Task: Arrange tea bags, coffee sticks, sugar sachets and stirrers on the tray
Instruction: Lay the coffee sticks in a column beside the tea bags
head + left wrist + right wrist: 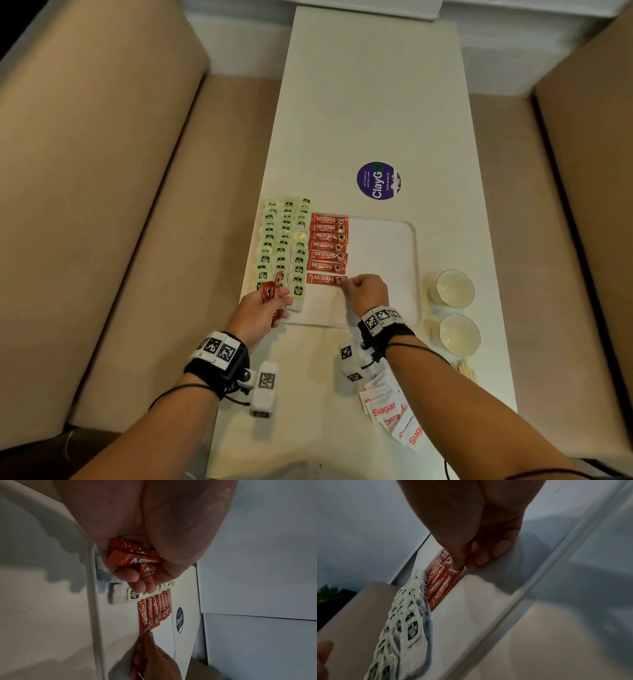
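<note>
While the right hand (pixel 364 293) pinches the end of the nearest coffee stick (pixel 325 278) on the tray (pixel 412 274), the left hand (pixel 137 563) grips spare sticks (pixel 132 557). Right wrist view: fingertips (pixel 458 565) nip its crimped end; light, slippery, best held there.

On the tray (pixel 412 260), tea bags (pixel 284 240) fill the left, coffee sticks (pixel 328 246) just right; cups (pixel 454 287) and sugar sachets (pixel 394 407) lie off-tray, right and near.

Left hand (pixel 145 547) gripping spare red sticks (pixel 130 557); below, stick row (pixel 157 608) on tray (pixel 96 615) beside tea bags (pixel 135 595); right fingers (pixel 149 639) pinching nearest stick (pixel 143 616).
</note>
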### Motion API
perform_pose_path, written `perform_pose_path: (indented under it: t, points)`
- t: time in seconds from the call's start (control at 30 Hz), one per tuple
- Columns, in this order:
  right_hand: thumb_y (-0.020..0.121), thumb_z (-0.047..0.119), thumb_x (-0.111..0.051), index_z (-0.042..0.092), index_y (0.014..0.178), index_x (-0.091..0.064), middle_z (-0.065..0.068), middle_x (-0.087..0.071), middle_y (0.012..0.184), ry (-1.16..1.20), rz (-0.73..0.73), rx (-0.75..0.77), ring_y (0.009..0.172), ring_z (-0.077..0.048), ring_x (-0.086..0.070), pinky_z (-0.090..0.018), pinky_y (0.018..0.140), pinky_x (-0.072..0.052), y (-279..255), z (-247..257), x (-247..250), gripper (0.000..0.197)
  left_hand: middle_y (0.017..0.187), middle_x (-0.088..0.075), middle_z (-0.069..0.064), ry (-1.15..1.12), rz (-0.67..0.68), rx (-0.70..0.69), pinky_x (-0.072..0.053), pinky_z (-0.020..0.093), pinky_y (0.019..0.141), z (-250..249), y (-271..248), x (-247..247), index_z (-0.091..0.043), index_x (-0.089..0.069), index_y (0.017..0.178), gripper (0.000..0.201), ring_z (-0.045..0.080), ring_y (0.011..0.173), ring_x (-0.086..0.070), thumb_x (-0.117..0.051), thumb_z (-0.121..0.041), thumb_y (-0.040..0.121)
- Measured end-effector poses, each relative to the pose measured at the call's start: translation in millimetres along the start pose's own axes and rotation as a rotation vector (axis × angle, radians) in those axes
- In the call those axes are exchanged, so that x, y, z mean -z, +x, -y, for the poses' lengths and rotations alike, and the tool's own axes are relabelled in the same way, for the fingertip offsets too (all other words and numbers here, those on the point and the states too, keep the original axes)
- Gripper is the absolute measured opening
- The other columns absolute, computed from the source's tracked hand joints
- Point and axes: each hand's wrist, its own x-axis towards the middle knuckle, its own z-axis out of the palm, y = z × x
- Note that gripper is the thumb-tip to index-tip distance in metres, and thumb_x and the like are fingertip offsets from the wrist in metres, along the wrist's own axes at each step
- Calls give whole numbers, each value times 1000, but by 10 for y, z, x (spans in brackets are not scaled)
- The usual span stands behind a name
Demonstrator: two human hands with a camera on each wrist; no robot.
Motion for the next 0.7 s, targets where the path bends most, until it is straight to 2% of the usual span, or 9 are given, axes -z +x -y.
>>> perform_pose_path:
  t: [0.07, 0.2, 0.57, 0.7]
  points:
    - [95, 36, -65, 3, 66, -69, -3, -58, 55, -25, 9, -1, 50, -16, -48, -25, 52, -38, 29, 17, -17, 44, 91, -68, 7, -7, -1, 7, -39, 14, 45, 11, 7, 13, -4, -67, 113, 20, 9, 60, -55, -61, -2, 94]
    - [95, 37, -65, 12, 53, -56, -1, -51, 50, -43, 1, -10, 48, -17, -44, -27, 52, -37, 70, 42, -27, 50, 93, -68, 8, -3, 1, 15, -39, 14, 45, 28, 18, 29, -5, -67, 113, 20, 10, 62, -56, -61, -2, 94]
    - [93, 39, -68, 11, 55, -61, -2, -51, 51, -34, 16, -22, 49, -19, -45, -26, 53, -38, 64, 71, -18, 48, 93, -68, 9, 14, 14, 20, -39, 14, 44, 46, 12, 4, -5, -66, 112, 20, 7, 56, -55, -58, 0, 95]
    - [92, 39, -69, 15, 48, -47, 0, -40, 46, -49, 6, -22, 46, -19, -35, -25, 49, -30, 57, 82, -29, 55, 94, -68, 10, 17, 11, 22, -38, 14, 43, 39, 5, -5, -5, -66, 112, 20, 7, 55, -54, -57, 0, 95]
